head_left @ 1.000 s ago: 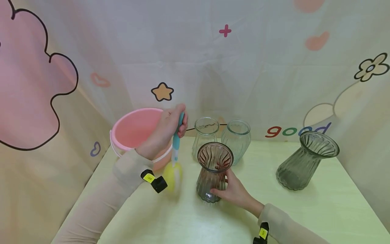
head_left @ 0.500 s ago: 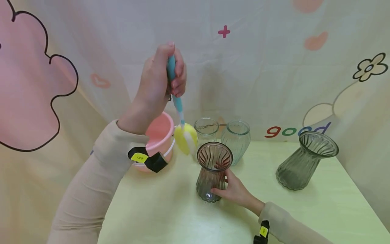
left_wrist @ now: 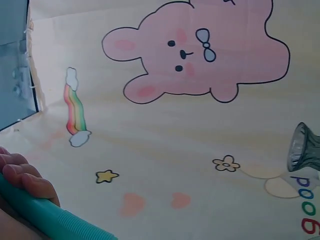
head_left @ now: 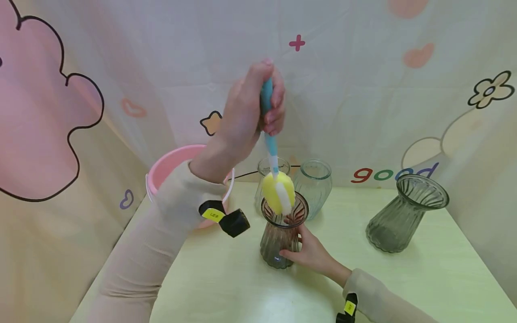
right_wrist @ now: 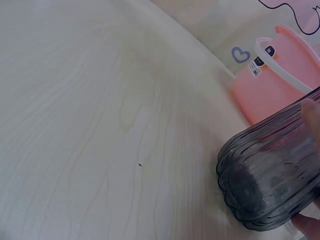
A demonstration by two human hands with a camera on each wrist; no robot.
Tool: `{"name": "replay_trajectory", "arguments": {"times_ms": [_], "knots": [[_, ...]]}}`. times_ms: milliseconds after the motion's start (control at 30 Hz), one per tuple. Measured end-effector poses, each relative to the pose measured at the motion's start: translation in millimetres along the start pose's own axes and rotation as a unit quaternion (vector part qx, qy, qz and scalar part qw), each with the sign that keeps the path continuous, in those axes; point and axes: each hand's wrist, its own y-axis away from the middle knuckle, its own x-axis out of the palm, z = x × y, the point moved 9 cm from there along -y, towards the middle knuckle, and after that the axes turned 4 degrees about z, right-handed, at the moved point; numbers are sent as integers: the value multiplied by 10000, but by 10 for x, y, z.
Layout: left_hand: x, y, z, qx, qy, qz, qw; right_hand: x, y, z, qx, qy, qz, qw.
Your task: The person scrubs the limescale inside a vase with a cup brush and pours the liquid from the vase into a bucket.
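L hand [head_left: 248,107] w/ sponge brush [head_left: 271,146] nr vase [head_left: 278,240], "good" [head_left: 390,174] on curtain [head_left: 343,107]

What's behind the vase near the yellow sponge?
Two clear glass jars. The vase and sponge cover part of the left jar, so its whole shape can't be seen.

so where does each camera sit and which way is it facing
Head: on the person's head, facing forward and down at the brush and held vase; left hand, right hand and sleeves show.
Left wrist: on that wrist, facing the printed cloth; part of the left hand shows, lower left.
Right wrist: on that wrist, facing the table and bucket; part of the right hand shows, right edge.
Head and right wrist both show the bucket and held vase.
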Motion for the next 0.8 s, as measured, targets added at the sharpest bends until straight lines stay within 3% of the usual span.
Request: {"name": "replay_trajectory", "arguments": {"times_ms": [100, 233, 533, 800], "knots": [[51, 33, 296, -359, 49, 74, 9993, -3, 7, 0, 35, -12, -17, 10000], [65, 105, 532, -376, 79, 137, 9992, -11, 21, 14, 16, 37, -61, 10000], [50, 235, 718, -211, 158, 144, 9995, -21, 25, 22, 47, 126, -110, 9998], [-13, 314, 959, -363, 224, 20, 9991, -49, 59, 180, 83, -19, -77, 9999]]}}
